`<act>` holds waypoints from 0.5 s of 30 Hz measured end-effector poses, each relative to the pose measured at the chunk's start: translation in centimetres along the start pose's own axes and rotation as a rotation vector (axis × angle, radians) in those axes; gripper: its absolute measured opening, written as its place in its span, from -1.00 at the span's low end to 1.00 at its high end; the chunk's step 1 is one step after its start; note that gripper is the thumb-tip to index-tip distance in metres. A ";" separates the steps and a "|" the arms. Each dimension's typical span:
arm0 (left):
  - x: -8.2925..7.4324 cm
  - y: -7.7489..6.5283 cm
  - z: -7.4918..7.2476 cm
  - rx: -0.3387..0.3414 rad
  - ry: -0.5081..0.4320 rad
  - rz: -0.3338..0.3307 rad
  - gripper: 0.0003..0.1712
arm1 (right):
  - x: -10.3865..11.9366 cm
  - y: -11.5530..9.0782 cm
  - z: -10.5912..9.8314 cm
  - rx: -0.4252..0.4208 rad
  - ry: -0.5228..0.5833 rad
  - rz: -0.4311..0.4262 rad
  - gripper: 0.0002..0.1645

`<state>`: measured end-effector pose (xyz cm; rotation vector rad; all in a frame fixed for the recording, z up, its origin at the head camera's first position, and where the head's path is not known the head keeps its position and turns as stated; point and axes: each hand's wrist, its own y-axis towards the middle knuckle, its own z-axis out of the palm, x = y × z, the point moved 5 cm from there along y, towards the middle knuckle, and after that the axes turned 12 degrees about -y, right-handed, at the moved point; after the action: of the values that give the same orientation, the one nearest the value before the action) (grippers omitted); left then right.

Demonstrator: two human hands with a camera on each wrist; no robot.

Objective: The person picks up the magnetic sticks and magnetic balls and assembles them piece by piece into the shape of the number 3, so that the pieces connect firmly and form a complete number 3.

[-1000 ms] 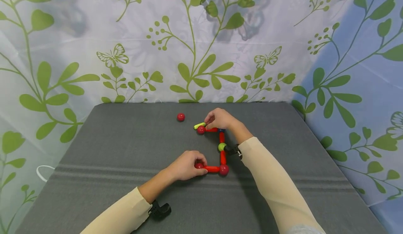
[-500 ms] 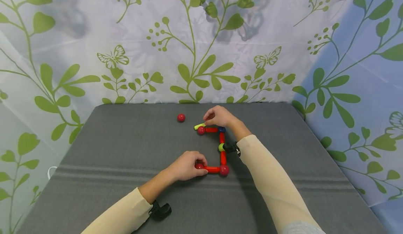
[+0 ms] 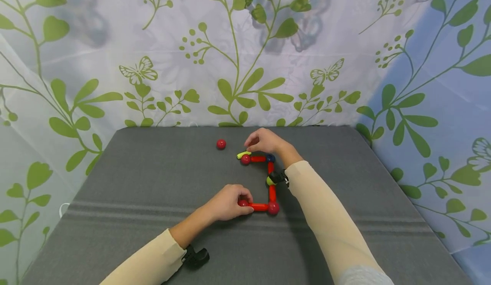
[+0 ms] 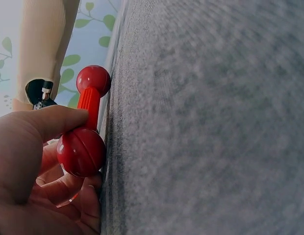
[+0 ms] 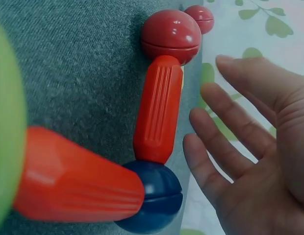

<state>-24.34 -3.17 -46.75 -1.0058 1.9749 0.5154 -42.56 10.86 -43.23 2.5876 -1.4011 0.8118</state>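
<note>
Red magnetic rods and balls form a three-sided shape on the grey table. My left hand [image 3: 230, 202] pinches the near red rod [image 3: 260, 207] beside its red end ball [image 4: 82, 152]; the thumb lies on the rod. This rod runs to a red corner ball [image 3: 273, 208]. Along the right side come a rod [image 3: 272, 193], a green ball [image 3: 270, 182], another rod and a blue ball [image 3: 270, 158]. The far red rod [image 5: 157, 110] ends in a red ball [image 5: 171, 36]. Close by, my right hand [image 5: 255, 127] hovers with relaxed fingers, holding nothing, near a yellow-green rod [image 3: 243, 154].
A loose red ball [image 3: 221, 144] lies at the back, left of the shape. Behind the grey table [image 3: 153, 170] hangs a leaf-patterned curtain [image 3: 172, 63]. The right wrist's black camera [image 3: 277, 177] partly covers the green ball in the head view.
My right hand has come off the far rod and drifted slightly left and away from me, uncovering that rod and the blue ball. My left hand keeps its grip in place.
</note>
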 end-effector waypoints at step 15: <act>0.0 0.2 -0.2 0.010 -0.009 0.002 -0.92 | -0.9 1.2 0.9 0.077 0.009 0.079 -0.70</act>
<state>-24.62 -3.14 -46.70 -0.9937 1.9694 0.5098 -43.56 10.50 -44.63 2.5955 -1.5071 0.9044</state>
